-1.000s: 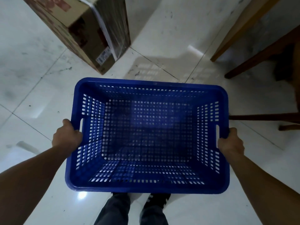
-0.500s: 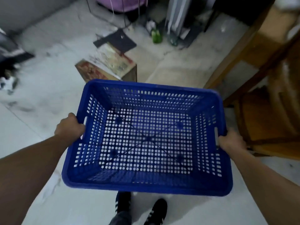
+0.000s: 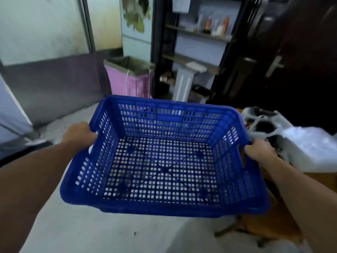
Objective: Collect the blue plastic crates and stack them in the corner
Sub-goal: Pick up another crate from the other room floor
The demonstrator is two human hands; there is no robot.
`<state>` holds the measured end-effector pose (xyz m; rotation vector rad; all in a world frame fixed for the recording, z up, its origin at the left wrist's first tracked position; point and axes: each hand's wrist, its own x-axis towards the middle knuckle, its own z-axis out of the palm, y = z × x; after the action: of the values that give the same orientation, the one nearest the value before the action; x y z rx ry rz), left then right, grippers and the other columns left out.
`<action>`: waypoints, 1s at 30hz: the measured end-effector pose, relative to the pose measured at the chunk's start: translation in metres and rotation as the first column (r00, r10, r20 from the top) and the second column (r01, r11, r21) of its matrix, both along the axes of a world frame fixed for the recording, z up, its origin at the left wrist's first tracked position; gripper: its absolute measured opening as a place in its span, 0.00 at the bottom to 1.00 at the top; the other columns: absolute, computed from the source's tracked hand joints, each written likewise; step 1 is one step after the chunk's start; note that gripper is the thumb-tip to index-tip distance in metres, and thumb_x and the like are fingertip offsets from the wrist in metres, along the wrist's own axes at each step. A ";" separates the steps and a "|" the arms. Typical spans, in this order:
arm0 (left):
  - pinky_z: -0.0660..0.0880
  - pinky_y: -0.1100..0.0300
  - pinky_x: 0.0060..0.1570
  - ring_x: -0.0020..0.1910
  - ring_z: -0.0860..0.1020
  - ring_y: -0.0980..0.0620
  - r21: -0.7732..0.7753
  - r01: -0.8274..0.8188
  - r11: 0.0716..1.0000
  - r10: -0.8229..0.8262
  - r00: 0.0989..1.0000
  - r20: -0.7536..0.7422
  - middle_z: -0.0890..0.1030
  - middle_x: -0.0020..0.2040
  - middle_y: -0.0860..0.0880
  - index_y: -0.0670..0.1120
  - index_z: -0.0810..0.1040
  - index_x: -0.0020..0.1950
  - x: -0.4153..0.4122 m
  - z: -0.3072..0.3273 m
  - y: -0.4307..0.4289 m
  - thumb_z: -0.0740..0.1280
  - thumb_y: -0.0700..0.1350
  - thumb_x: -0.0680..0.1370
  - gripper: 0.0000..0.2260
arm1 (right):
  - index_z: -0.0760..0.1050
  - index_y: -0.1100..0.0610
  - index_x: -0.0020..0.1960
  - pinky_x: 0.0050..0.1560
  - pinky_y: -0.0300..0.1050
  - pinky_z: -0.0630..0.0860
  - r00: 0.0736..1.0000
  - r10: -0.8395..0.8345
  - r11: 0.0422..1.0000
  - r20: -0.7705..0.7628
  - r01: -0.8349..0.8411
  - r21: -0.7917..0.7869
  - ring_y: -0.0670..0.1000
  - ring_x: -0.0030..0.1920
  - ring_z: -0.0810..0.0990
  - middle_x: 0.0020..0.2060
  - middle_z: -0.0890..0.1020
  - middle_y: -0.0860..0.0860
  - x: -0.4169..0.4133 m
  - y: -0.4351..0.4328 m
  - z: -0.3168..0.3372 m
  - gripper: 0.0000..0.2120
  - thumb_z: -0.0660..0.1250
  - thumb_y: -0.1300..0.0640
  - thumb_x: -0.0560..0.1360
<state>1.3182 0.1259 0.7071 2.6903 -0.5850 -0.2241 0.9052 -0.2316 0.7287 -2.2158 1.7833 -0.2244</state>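
Two hands, one blue crate [image 3: 160,161], and nothing inside it as far as I can see. You can look straight through the holes in the bottom to the pale floor [image 3: 87,232] underneath.

Going left to right: the left hand [image 3: 79,133] is clamped on the left short side of the crate, fingers curled over the rim by the handle slot. The crate itself sits in the middle of the view, held up in the air at about waist level, tipped a little so the far wall is higher. Walls and bottom are all perforated, and there's a cross-shaped rib pattern under the base. The right hand [image 3: 259,150] is wrapped around the handle slot on the right short side, so the hands are well apart with the whole crate between them.

Behind the crate, just past its far rim, there's a pink bin [image 3: 127,83] with a dark liner; I can't tell what's in it. To the right of that stands a dark shelf unit [image 3: 197,57] with some bottles on an upper shelf, too blurry to make out. Further right is a dark door with a metal handle [image 3: 275,65]. Close beside the right hand there's a heap of white plastic bags [image 3: 300,143], contents hidden.
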 end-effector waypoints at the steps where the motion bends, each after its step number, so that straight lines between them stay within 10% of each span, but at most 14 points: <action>1: 0.73 0.51 0.47 0.44 0.77 0.39 -0.009 0.012 1.000 -0.012 1.000 0.000 0.82 0.48 0.37 0.40 0.76 0.44 -0.003 0.023 -0.001 0.67 0.42 0.78 0.07 | 0.76 0.55 0.49 0.37 0.47 0.74 1.000 0.006 1.000 0.005 -0.006 -0.018 0.56 0.36 0.76 0.40 0.80 0.56 -0.003 -0.001 0.024 0.06 0.65 0.55 0.75; 5: 0.82 0.45 0.55 0.48 0.83 0.38 -0.147 0.076 0.986 -0.081 0.997 -0.022 0.85 0.50 0.41 0.47 0.84 0.51 -0.007 0.100 -0.008 0.66 0.55 0.68 0.17 | 0.80 0.54 0.50 0.37 0.48 0.81 0.999 -0.016 0.999 0.048 0.019 -0.051 0.56 0.36 0.81 0.39 0.82 0.55 -0.022 -0.011 0.113 0.11 0.67 0.51 0.70; 16: 0.81 0.48 0.48 0.46 0.82 0.39 -0.212 0.137 0.968 -0.111 0.985 0.130 0.84 0.47 0.40 0.40 0.84 0.49 -0.056 0.257 -0.040 0.70 0.44 0.77 0.08 | 0.77 0.58 0.46 0.43 0.54 0.84 0.994 -0.066 0.989 0.083 0.076 -0.123 0.60 0.40 0.83 0.42 0.82 0.59 -0.094 0.005 0.273 0.06 0.66 0.56 0.72; 30: 0.76 0.54 0.38 0.39 0.81 0.40 -0.128 0.231 0.965 -0.207 0.963 0.172 0.82 0.40 0.40 0.40 0.81 0.40 -0.096 0.288 -0.093 0.68 0.45 0.76 0.10 | 0.78 0.59 0.48 0.42 0.54 0.84 0.977 -0.159 0.982 0.142 0.171 -0.074 0.60 0.43 0.83 0.44 0.83 0.59 -0.178 -0.006 0.282 0.07 0.68 0.60 0.70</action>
<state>1.2224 0.0328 0.9947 2.5133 -0.9134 -0.0244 0.7277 -0.2378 1.0103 -2.0538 1.9159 -0.4845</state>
